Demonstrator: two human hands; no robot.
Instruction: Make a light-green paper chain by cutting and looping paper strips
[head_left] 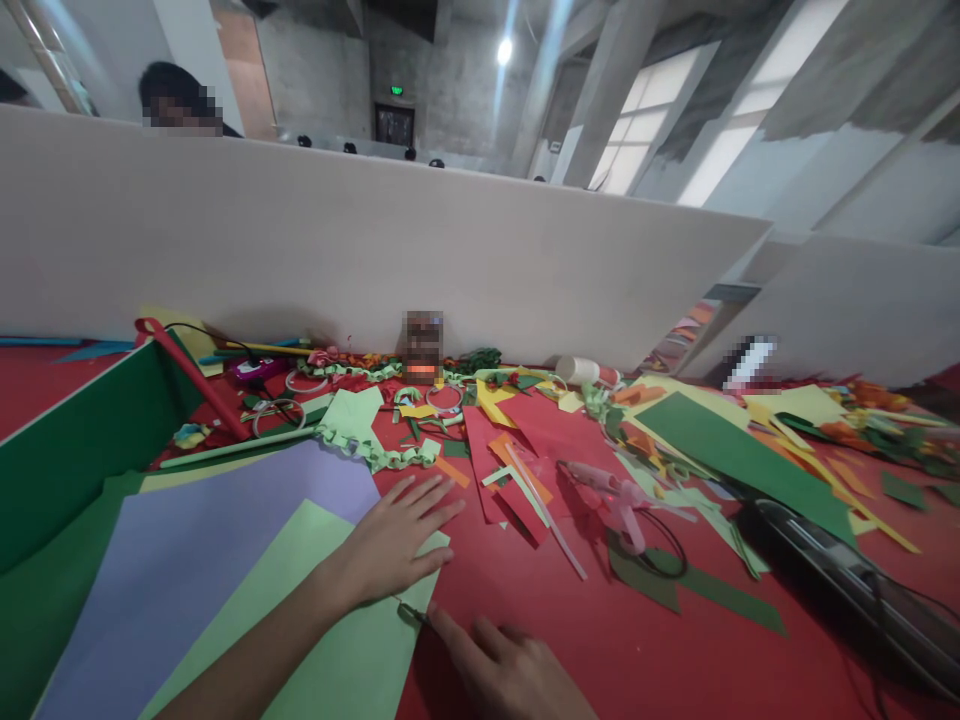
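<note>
My left hand (394, 540) lies flat with fingers spread on a light green paper sheet (330, 650), pressing its top corner onto the red table. My right hand (506, 670) reaches in from the bottom edge, index finger stretched toward a small dark object (411, 612) at the sheet's right edge; I cannot make out what the object is or whether the fingers grip it. A lavender sheet (202, 560) lies under the green one, to the left.
Paper scraps, a green paper chain (375, 455), a pink glue gun (611, 490) with cord, a dark green sheet (739, 460) and a black device (840, 575) cover the red table (675, 660). A white partition (375, 250) stands behind. Another person's head shows beyond it.
</note>
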